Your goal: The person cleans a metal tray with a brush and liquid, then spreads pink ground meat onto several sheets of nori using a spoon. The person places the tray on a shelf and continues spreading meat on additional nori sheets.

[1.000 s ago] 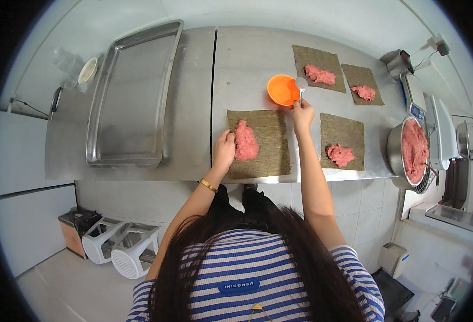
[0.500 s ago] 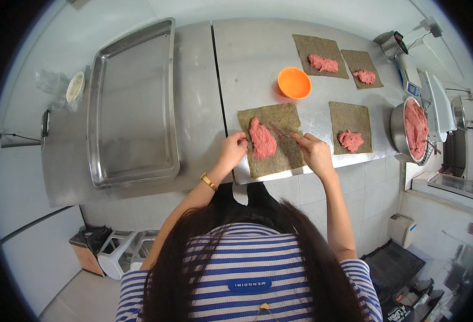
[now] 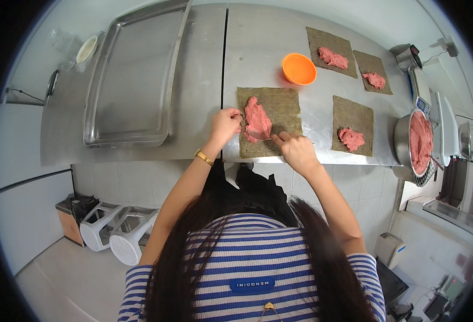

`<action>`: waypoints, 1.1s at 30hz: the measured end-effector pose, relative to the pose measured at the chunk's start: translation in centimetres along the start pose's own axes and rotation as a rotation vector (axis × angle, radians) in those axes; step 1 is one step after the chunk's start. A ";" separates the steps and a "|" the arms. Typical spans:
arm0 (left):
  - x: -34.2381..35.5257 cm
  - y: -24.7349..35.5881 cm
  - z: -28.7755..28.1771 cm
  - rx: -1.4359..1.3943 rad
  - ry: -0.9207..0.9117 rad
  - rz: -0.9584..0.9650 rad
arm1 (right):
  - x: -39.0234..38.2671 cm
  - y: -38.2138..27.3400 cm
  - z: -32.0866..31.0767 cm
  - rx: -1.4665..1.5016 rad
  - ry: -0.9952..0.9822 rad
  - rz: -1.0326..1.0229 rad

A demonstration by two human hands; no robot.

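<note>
Near the table's front edge lies a brown-green seaweed sheet (image 3: 282, 107) with an elongated heap of pink minced meat (image 3: 258, 117) on its left part. My left hand (image 3: 226, 124) is closed, its fingertips pinching the sheet's left edge. My right hand (image 3: 297, 152) grips a thin metal utensil (image 3: 260, 135); whether it is a knife or a spoon is unclear. Its flat end lies across the lower part of the meat. Just beyond the sheet stands an orange bowl (image 3: 300, 70).
Several other seaweed sheets with meat lie to the right, including a nearer sheet (image 3: 353, 115). A steel bowl of minced meat (image 3: 421, 142) stands at the right edge, beside a scale (image 3: 420, 91). A large steel tray (image 3: 131, 140) covers much of the left table. White stools (image 3: 126, 244) stand below.
My right hand has moved left and nearer, bringing the utensil from the sheet's bare part onto the meat. My left hand stays at the left edge. The whole view has shifted slightly.
</note>
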State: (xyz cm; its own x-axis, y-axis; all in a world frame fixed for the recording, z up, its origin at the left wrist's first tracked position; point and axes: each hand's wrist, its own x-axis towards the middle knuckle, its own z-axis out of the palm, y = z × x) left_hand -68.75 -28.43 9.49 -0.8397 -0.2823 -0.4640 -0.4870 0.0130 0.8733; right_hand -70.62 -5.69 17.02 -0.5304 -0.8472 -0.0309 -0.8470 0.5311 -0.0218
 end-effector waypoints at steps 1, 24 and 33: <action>-0.1 0.0 0.0 0.008 0.007 0.003 | -0.2 -0.1 0.1 0.003 0.009 -0.021; 1.1 -2.7 0.2 0.132 0.067 0.240 | 2.8 2.5 -1.1 0.189 0.010 0.258; 0.2 -1.3 -0.2 -0.082 -0.022 0.097 | 3.0 0.1 -1.3 0.127 -0.114 0.173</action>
State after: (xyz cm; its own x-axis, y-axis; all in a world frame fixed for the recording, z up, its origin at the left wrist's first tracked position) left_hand -68.22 -28.71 8.28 -0.8875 -0.2620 -0.3792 -0.3828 -0.0392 0.9230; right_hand -72.33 -8.18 18.18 -0.6535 -0.7403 -0.1578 -0.7290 0.6717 -0.1318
